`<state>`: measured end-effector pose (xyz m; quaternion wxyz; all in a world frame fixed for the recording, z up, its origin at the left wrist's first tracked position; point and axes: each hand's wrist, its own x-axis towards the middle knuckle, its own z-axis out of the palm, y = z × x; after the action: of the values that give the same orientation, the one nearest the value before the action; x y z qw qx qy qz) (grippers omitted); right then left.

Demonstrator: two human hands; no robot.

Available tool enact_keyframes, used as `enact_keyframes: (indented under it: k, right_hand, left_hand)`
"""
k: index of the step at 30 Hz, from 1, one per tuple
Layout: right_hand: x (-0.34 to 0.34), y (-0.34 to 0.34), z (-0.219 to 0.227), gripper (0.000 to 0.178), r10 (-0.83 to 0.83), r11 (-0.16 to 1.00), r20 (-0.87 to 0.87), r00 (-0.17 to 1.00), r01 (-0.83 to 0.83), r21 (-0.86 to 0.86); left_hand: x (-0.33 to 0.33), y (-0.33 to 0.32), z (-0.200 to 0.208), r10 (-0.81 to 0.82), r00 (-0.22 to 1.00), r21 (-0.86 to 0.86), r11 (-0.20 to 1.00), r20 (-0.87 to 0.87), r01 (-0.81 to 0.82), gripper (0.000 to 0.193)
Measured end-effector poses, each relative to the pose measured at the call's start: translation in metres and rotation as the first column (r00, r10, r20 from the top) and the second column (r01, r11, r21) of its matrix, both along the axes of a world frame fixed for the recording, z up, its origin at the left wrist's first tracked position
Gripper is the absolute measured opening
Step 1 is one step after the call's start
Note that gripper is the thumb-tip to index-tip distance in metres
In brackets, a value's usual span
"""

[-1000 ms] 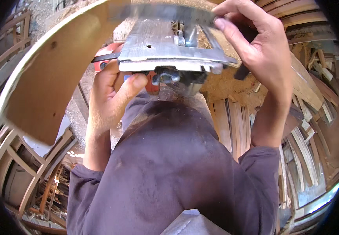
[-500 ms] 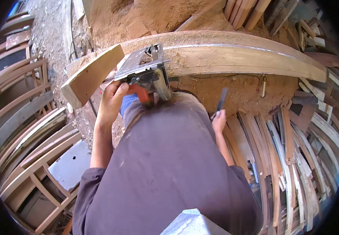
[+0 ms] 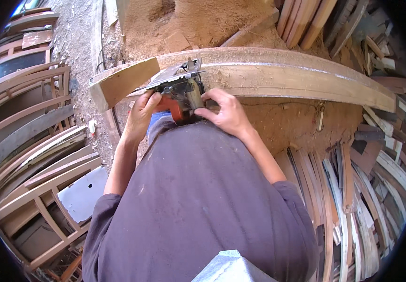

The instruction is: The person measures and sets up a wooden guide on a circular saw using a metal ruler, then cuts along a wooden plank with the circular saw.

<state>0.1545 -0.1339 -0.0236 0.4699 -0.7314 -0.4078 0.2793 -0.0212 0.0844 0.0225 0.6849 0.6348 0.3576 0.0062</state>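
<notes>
A circular saw (image 3: 180, 104) with a red-orange body and a flat metal base is tipped up between my knees, base facing away from me. My left hand (image 3: 142, 112) is closed on its left side, thumb along the edge of the base. On the right side of the saw, my right hand (image 3: 226, 113) grips with thumb and forefinger around the rounded grey part. The other fingers of that hand curl behind and are partly hidden. A short wooden block (image 3: 125, 84) lies slanted just beyond my left hand, one end near the saw base.
A long wooden beam (image 3: 278, 82), dusted with sawdust, lies across in front of me. Wooden frames (image 3: 48, 207) are stacked at the left. Long wood strips (image 3: 325, 197) pile up at the right. A cable with a white piece (image 3: 320, 120) lies on the dirt floor beyond.
My right hand has moved from the right up to the saw. The dark slim tool it held is no longer visible. My left hand stays on the saw.
</notes>
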Motion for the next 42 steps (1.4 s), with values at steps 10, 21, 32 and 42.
enact_keyframes:
  k: [10,21,32,42]
  right_hand:
    - [0.001,0.015,-0.003,0.052,0.023,0.999,-0.105,0.994,-0.019,0.043]
    - [0.000,0.011,-0.011,0.049,0.006,1.000,-0.076,0.997,-0.005,0.025]
    - [-0.032,0.012,0.014,0.045,-0.327,0.945,0.151,0.933,0.322,0.058]
    - [-0.124,-0.070,0.140,0.055,-0.762,0.615,0.572,0.304,0.617,0.491]
  left_hand:
    - [0.008,-0.008,0.014,0.073,0.994,0.044,0.997,-0.084,-0.069,0.039]
    - [-0.016,0.021,0.003,-0.395,0.825,0.798,0.288,-0.404,0.529,0.081]
    - [-0.005,0.042,-0.028,-0.481,0.715,0.604,0.392,-0.508,0.694,0.085]
    - [0.024,-0.013,0.087,-0.644,0.764,0.411,0.684,-0.048,0.603,0.082]
